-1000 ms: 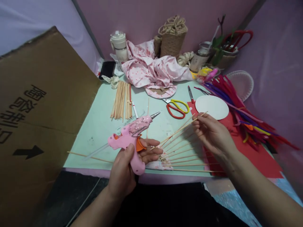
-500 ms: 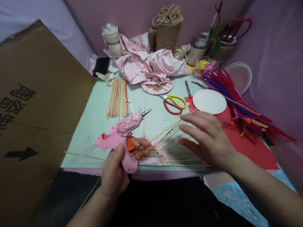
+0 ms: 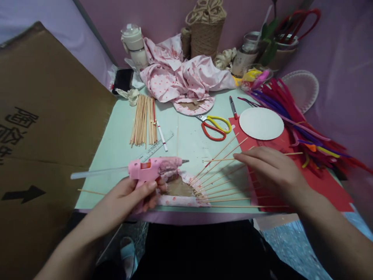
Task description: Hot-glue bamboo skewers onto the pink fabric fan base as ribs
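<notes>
My left hand (image 3: 128, 194) is wrapped round the handle of a pink hot glue gun (image 3: 169, 163). The gun lies level above the table edge, its metal nozzle pointing right and a clear glue stick (image 3: 99, 172) sticking out behind. Between the closed fingers of my right hand (image 3: 276, 175) is a thin wooden stick (image 3: 220, 160), held crosswise above other sticks. Those sticks (image 3: 224, 181) fan out to the right from a cardboard piece (image 3: 180, 188) edged with pink dotted fabric, partly hidden behind the gun and left hand.
A bundle of sticks (image 3: 142, 122), a ruler (image 3: 154, 147) and scissors (image 3: 214, 130) lie further back. Red paper (image 3: 305, 182), a white oval disc (image 3: 261, 123) and pipe cleaners (image 3: 303, 124) are on the right. A cardboard box (image 3: 52, 116) stands at left; crumpled fabric (image 3: 186, 77) lies behind.
The glue gun has swung from tilted upward to level and moved slightly lower, uncovering the ruler. My right hand has lowered a little and turned, and a stick now shows crosswise in it.
</notes>
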Motion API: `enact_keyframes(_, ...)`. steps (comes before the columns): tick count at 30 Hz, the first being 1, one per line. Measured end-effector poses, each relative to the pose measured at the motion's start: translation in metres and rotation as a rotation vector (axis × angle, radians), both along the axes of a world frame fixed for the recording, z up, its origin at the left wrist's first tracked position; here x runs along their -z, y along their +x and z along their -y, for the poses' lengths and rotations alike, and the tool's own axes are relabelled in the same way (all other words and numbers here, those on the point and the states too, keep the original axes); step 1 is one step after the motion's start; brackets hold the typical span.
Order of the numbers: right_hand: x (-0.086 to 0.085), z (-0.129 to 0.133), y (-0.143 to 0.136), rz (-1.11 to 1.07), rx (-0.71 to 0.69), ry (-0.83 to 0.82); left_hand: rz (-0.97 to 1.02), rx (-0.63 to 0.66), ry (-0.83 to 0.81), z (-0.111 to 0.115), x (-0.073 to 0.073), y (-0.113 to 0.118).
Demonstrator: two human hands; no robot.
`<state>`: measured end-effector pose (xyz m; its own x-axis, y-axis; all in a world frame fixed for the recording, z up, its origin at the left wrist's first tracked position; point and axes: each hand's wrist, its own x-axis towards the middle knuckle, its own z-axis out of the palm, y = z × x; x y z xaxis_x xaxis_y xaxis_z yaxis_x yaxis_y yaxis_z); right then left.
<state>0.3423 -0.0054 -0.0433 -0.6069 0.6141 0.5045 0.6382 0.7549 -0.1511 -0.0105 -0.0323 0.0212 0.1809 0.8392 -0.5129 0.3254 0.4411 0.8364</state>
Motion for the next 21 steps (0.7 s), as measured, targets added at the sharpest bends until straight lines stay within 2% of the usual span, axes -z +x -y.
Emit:
enact_keyframes(3,0.005,0.013,0.015,-0.036,0.075,-0.008,-0.229,0.225,-0.004,-0.009,-0.019,-0.011)
enact_keyframes(6,0.009,0.024,0.015,-0.042,0.075,-0.052,-0.328,0.326,0.073,-0.018,-0.031,-0.008)
enact_keyframes(8,0.009,0.03,0.007,-0.008,0.042,-0.079,-0.371,0.362,0.102,-0.025,-0.036,-0.004)
enact_keyframes(12,0.002,0.041,-0.018,0.125,-0.035,-0.072,-0.439,0.374,0.039,-0.038,-0.039,0.003)
enact_keyframes(16,-0.003,0.049,-0.036,0.175,-0.014,-0.068,-0.423,0.342,-0.022,-0.046,-0.039,0.005)
enact_keyframes(21,0.001,0.057,-0.045,0.176,0.019,-0.076,-0.46,0.473,-0.101,-0.052,-0.038,0.013)
